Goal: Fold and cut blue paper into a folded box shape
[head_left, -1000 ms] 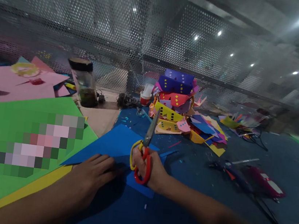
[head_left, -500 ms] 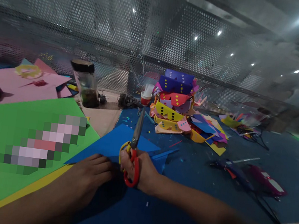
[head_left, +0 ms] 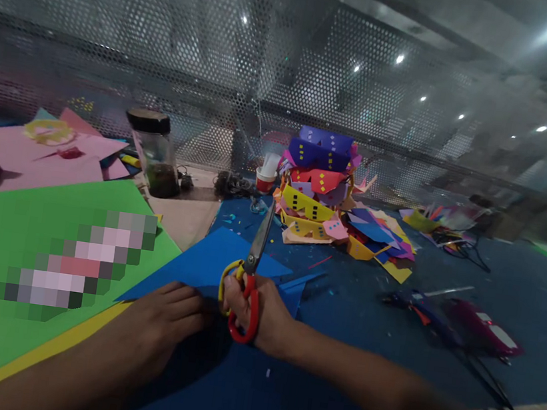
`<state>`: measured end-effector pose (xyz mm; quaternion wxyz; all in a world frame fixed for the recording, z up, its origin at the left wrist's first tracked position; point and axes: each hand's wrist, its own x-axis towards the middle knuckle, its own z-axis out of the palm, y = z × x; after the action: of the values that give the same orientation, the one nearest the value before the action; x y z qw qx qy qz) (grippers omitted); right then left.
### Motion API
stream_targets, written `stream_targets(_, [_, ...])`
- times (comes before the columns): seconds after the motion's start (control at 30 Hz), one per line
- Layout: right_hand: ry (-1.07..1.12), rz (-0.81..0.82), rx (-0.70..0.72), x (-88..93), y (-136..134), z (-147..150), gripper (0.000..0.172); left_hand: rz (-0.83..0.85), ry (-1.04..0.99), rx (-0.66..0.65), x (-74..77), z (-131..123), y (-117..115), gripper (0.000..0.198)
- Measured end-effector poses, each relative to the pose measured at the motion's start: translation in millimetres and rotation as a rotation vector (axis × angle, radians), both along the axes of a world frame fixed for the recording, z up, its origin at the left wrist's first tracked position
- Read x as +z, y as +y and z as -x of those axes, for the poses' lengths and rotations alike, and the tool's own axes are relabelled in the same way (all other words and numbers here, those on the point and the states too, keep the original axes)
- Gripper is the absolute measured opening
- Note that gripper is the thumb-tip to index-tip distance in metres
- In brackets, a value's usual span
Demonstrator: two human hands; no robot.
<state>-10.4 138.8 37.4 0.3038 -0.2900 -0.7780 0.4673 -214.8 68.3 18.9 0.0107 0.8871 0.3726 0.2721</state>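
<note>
Perforated metal panels are standing behind our dark worktop. Scissors are pointing forward over the blue sheet, our right hand clamping its fingers round their handles. Our left hand is lying over the sheet's near side, fingertips sitting in shadow; we cannot tell whether they are pinching. For clean cutting, we should be holding the paper flat, fingers clear of the blades. Pixelation is masking something on the green sheet.
</note>
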Motion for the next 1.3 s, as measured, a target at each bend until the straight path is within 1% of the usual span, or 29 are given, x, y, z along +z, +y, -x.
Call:
stream_targets(0.13, [-0.009, 0.052, -0.037, -1.1, 5.0, -15.1, 0.039, 0.029, 0.029, -0.003, -1.8, 1.2, -0.4, 0.033])
stream_targets(0.27, [0.024, 0.109, -0.087, -2.3, 11.6, -31.2, 0.044, 0.008, 0.035, -0.037, -2.4, 3.1, 0.3, 0.031])
stream_targets(0.4, [0.023, 0.148, -0.151, -5.3, 17.5, -46.3, 0.048, 0.050, 0.045, -0.022, -3.1, 4.5, 1.1, 0.034])
stream_targets(0.5, [0.036, 0.169, -0.188, -8.2, 22.1, -55.7, 0.049, 0.030, 0.050, -0.029, -5.9, 5.8, 2.2, 0.035])
stream_targets(0.7, [0.020, 0.167, -0.220, -8.2, 27.4, -64.6, 0.050, 0.025, 0.048, -0.016, -7.1, 4.7, 3.3, 0.031])
stream_targets(0.83, [0.042, 0.154, -0.215, -7.7, 27.3, -64.0, 0.050, 0.051, 0.034, 0.059, -5.7, -1.7, 2.0, 0.034])
stream_targets(0.97, [0.043, 0.167, -0.208, -7.1, 28.3, -62.8, 0.055, 0.107, 0.026, 0.120, 0.5, -11.0, 2.5, 0.045])
stream_targets(1.03, [0.040, 0.167, -0.211, -6.1, 28.9, -62.7, 0.056, 0.151, 0.047, 0.140, 6.7, -15.2, 4.9, 0.045])
stream_targets(1.2, [0.055, 0.181, -0.203, -7.3, 29.8, -62.6, 0.055, 0.275, 0.110, 0.171, 23.3, -27.7, 18.7, 0.030])
stream_targets(1.3, [0.085, 0.194, -0.205, -10.1, 30.1, -62.3, 0.054, 0.319, 0.110, 0.228, 28.6, -39.5, 29.8, 0.020])
